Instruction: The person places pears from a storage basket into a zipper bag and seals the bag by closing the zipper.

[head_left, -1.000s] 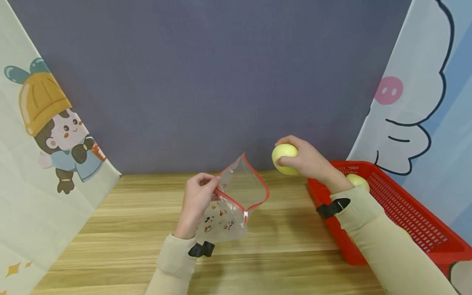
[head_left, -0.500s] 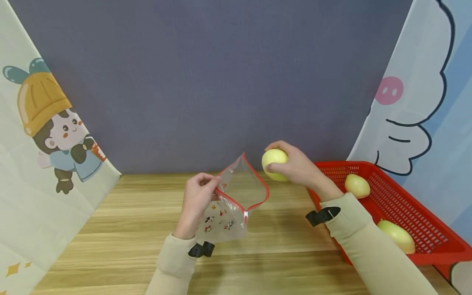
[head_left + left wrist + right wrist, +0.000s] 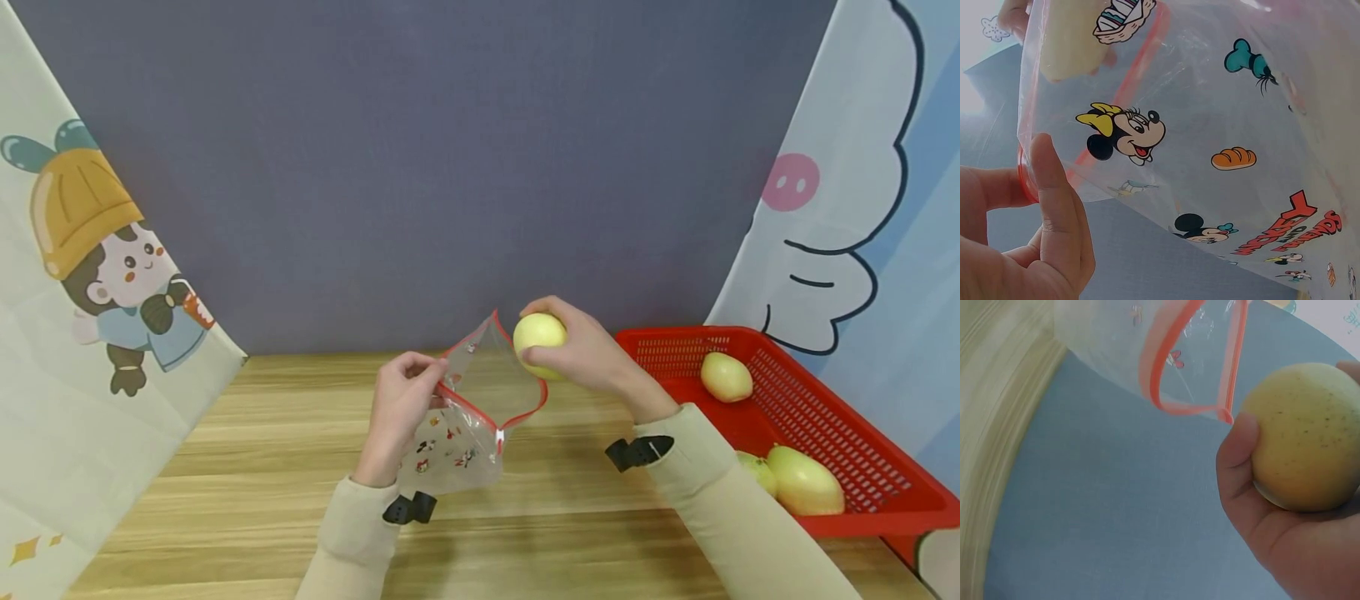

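A clear zip bag (image 3: pixel 450 454) with a red rim, a white slider and cartoon prints stands with its mouth spread. My left hand (image 3: pixel 405 404) pinches the bag's left rim between thumb and fingers. Through the film in the left wrist view, a pale yellow shape shows beyond the mouth. My right hand (image 3: pixel 588 350) holds a round yellow fruit (image 3: pixel 1307 437) with small dark specks, thumb on its near side. In the head view this fruit overlaps the right edge of the bag's mouth; in the right wrist view it lies just beside the red rim.
A red slotted basket (image 3: pixel 847 417) stands on the right of the wooden table (image 3: pixel 225 500). Several yellow-green fruits (image 3: pixel 806 481) lie inside, one partly hidden by the right sleeve. A grey-blue backdrop (image 3: pixel 450 167) rises behind, with printed cloths at both sides.
My right hand has carried the yellow fruit left and slightly down, from beside the basket to the bag's mouth. More fruit in the basket is uncovered. The left hand and bag stay put.
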A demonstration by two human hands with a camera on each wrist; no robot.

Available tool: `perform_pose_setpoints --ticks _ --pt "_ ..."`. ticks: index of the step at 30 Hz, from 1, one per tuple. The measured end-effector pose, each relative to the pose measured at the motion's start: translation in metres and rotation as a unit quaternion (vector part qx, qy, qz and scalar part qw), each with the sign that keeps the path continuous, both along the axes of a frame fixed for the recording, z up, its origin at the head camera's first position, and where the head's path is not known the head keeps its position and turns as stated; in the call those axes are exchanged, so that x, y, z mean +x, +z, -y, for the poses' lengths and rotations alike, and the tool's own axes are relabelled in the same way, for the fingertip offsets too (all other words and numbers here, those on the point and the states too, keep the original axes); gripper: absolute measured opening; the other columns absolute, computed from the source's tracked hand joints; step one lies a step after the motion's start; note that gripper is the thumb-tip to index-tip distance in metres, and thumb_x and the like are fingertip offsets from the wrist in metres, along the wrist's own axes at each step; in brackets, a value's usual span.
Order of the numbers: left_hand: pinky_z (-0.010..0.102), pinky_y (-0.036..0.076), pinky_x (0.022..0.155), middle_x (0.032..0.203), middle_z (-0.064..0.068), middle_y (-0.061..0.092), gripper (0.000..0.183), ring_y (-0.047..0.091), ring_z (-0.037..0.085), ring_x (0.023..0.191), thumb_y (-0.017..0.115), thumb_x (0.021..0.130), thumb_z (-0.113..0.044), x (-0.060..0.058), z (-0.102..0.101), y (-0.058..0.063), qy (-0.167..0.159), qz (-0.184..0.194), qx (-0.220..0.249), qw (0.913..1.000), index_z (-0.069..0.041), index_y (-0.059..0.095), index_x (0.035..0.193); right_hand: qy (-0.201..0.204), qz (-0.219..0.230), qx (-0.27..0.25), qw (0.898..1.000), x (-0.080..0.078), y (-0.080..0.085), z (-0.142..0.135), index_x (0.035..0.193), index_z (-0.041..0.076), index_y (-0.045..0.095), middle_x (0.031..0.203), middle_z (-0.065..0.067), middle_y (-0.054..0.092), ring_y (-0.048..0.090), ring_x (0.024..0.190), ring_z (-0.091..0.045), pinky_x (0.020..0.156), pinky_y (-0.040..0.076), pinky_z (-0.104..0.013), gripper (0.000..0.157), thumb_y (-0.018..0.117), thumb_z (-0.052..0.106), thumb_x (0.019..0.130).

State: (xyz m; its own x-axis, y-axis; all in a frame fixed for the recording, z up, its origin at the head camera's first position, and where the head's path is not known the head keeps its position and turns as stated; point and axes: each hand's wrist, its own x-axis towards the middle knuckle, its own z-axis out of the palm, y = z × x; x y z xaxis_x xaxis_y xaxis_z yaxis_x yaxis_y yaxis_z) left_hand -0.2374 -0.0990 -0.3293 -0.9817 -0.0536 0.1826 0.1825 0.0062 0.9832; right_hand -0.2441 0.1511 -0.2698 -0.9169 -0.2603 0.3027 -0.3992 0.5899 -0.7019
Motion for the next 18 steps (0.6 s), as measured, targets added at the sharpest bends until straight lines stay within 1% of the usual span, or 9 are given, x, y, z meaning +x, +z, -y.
perform_pose_setpoints --ticks 11,18 --pt "0.026 0.062 0.058 0.097 0.023 0.065 0.014 0.063 0.016 0.067 0.067 0.097 -0.007 -0.001 -0.001 0.000 0.002 0.006 0.001 1.0000 0.006 0.067 0.102 0.011 -0.015 -0.010 1.000 0.006 -0.005 0.016 0.125 0.021 0.060 0.113 -0.004 0.061 0.060 0.087 -0.026 0.066 0.056 -0.037 0.048 0.074 0.025 0.080" --pt "0.026 0.062 0.058 0.097 0.023 0.066 0.014 0.064 0.016 0.067 0.067 0.097 -0.007 0.000 -0.001 0.001 -0.001 0.010 0.007 0.9999 0.006 0.066 0.102 0.037 -0.028 -0.005 0.999 0.006 -0.009 0.025 0.127 0.017 0.060 0.115 -0.005 0.060 0.059 0.089 -0.025 0.068 0.056 -0.036 0.050 0.074 0.026 0.080"
